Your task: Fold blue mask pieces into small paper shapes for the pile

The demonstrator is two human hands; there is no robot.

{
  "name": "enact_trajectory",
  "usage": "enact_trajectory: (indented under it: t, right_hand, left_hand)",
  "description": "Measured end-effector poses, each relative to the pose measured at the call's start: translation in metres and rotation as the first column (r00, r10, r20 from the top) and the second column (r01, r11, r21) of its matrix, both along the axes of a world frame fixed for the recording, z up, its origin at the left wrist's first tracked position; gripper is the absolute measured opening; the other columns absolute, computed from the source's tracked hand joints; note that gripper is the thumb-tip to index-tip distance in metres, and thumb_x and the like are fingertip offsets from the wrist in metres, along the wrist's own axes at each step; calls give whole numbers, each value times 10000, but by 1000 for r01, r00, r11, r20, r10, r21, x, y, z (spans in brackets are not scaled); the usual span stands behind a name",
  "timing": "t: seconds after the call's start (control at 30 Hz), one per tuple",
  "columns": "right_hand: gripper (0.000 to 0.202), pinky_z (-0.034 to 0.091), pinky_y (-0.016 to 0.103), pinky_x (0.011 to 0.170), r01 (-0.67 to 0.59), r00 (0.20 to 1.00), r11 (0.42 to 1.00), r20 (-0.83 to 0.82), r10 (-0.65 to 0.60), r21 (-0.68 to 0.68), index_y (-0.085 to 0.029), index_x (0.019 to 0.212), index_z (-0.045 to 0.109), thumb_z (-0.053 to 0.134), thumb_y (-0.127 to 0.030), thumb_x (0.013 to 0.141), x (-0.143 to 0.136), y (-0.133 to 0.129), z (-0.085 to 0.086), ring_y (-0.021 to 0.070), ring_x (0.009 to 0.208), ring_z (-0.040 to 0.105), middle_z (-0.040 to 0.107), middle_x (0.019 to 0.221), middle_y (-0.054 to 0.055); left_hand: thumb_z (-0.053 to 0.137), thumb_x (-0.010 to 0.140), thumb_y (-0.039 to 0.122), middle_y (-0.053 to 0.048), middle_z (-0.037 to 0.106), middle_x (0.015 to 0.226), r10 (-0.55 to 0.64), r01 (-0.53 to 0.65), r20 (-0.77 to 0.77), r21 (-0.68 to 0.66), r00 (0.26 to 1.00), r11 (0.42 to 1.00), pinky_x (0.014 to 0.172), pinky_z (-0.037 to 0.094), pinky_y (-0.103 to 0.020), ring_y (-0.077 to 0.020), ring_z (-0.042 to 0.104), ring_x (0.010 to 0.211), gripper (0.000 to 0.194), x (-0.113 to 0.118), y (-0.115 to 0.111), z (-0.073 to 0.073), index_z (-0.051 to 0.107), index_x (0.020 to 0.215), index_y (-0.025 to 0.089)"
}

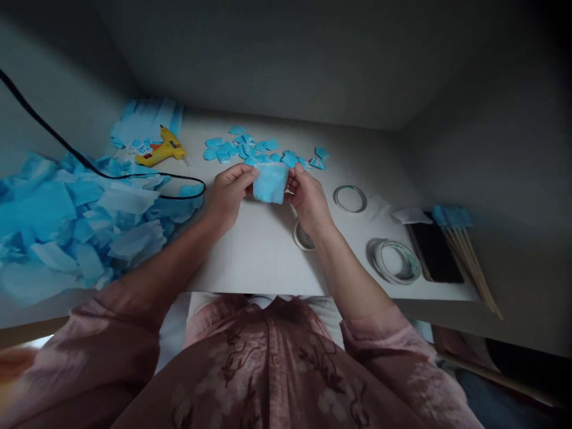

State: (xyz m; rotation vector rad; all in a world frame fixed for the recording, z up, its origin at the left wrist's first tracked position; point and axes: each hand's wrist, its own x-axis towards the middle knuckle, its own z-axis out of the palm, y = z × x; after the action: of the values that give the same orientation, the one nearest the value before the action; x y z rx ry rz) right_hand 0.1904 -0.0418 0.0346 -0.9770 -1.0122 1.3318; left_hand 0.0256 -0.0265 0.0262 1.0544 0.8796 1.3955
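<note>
A light blue piece of thin material is stretched upright between my two hands over the middle of the white table. My left hand pinches its left edge with thumb and fingers. The right edge is pinched by my right hand. Just behind the hands lie several small folded blue pieces in a loose row. A tape roll is partly hidden under my right wrist.
On the left are a heap of blue and white scraps, a yellow glue gun, a stack of blue sheets and a black cable. Rightward are a thin ring, tape rolls, a phone and blue-tipped sticks.
</note>
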Motion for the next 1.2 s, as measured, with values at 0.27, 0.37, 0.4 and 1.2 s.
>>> enact_trajectory:
  t: [0.27, 0.37, 0.4, 1.2]
  right_hand:
    - [450, 462, 204, 636, -32, 999, 998, -13, 33, 61, -220, 777, 695, 846, -642, 732, 1, -3, 2, 101, 728, 512, 529, 760, -38]
    - [473, 422, 211, 608, -16, 1000, 999, 11, 15, 52, -207, 649, 633, 904, -594, 657, 0, -4, 3, 87, 658, 441, 459, 664, -59]
    - [471, 421, 215, 607, -8, 1000, 999, 5, 7, 45, -207, 640, 632, 913, -584, 639, -1, -4, 4, 86, 648, 432, 455, 649, -62]
    - [469, 372, 261, 611, 87, 977, 978, 177, -121, 190, -208, 580, 565, 770, -548, 831, -2, -2, -2, 91, 592, 414, 424, 577, -59]
  left_hand:
    - [778, 793, 308, 36, 539, 620, -12, 12, -27, -11, 1000, 1000, 583, 424, -211, -78, 492, 578, 210, 0, -4, 3, 665, 677, 174]
    - [786, 787, 308, 38, 538, 621, -13, 12, -14, -23, 1000, 1000, 580, 436, -210, -78, 503, 574, 218, 0, -4, 4, 658, 673, 174]
    - [793, 778, 309, 37, 547, 626, -14, 14, -6, -33, 1000, 999, 580, 444, -210, -80, 513, 577, 217, 1, -4, 5, 657, 678, 174]
    - [731, 829, 198, 38, 610, 695, 368, -121, -433, 499, 823, 858, 620, 417, -241, -100, 515, 640, 78, -2, -4, 7, 679, 772, 207]
